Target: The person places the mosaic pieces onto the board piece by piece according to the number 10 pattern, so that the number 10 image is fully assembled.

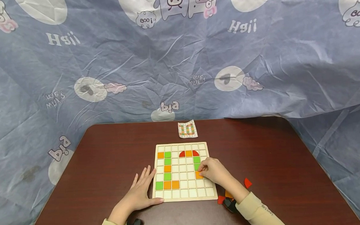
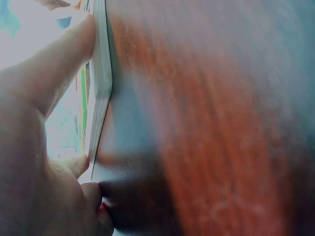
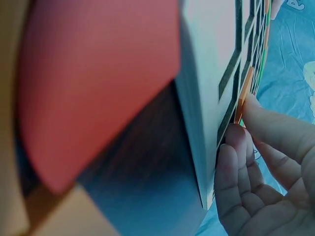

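Observation:
A square wooden grid board (image 1: 184, 198) lies on the table, with orange, green and red tiles in some of its cells. My right hand (image 1: 216, 172) is over the board's right side, pinching an orange square tile (image 1: 198, 175) below two green squares in that column. In the right wrist view the thumb lies against this orange tile (image 3: 244, 96), which leans slightly up from its cell. My left hand (image 1: 141, 191) has its fingers spread along the board's left edge and its thumb at the near left corner. The left wrist view shows that thumb (image 2: 64, 59) against the board's side (image 2: 102, 59).
Behind the board lies a small pattern card (image 1: 188, 129) with a coloured grid. Loose red tiles (image 1: 247, 183) and an orange tile (image 1: 228, 194) lie near my right forearm. A patterned blue cloth (image 1: 178, 59) hangs beyond the dark wooden table (image 1: 115, 148).

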`<state>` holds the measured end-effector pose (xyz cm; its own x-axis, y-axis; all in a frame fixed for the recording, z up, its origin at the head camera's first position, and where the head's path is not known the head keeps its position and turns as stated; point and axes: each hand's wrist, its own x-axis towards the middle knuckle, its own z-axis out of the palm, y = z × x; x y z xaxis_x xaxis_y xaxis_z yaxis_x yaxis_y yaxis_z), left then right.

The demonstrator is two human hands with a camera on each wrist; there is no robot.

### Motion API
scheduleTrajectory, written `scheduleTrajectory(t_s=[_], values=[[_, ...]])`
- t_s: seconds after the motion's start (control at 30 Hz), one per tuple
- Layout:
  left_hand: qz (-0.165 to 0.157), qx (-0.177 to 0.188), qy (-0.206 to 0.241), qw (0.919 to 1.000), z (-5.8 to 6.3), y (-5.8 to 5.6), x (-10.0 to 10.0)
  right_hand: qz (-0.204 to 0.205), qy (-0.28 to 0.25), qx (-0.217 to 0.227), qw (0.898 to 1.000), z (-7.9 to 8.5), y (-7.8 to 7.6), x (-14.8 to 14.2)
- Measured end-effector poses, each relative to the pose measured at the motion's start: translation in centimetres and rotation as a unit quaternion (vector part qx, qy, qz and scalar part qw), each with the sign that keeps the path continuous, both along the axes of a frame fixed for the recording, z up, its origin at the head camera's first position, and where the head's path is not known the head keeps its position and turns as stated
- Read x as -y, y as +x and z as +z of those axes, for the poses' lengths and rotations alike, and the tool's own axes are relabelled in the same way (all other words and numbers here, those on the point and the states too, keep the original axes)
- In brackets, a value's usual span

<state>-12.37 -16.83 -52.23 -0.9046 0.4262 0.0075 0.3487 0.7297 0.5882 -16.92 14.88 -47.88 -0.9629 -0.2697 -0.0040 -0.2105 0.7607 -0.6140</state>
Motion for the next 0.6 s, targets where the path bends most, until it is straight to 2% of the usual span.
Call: scheduleTrajectory(t_s=[0.13,0.33,0.5,0.6], values=[[0.003,0.010,-0.011,0.9999,0.5,0.0,-0.2,0.002,-0.004,0.004,1.000,0.2,0.1,-0.2],[0.016,0.042,-0.032,0.9985,1.3,0.1,-0.5,0.010,-0.035,0.048,0.998,1.0,0.5,-1.2],[0.023,0.034,-0.033,0.9986,0.7,0.0,-0.4,0.021,-0.046,0.063,0.997,1.5,1.2,-2.7],[0.023,0.041,-0.045,0.9979,0.5,-0.1,-0.3,0.011,-0.049,0.065,0.997,1.7,1.7,-4.0]])
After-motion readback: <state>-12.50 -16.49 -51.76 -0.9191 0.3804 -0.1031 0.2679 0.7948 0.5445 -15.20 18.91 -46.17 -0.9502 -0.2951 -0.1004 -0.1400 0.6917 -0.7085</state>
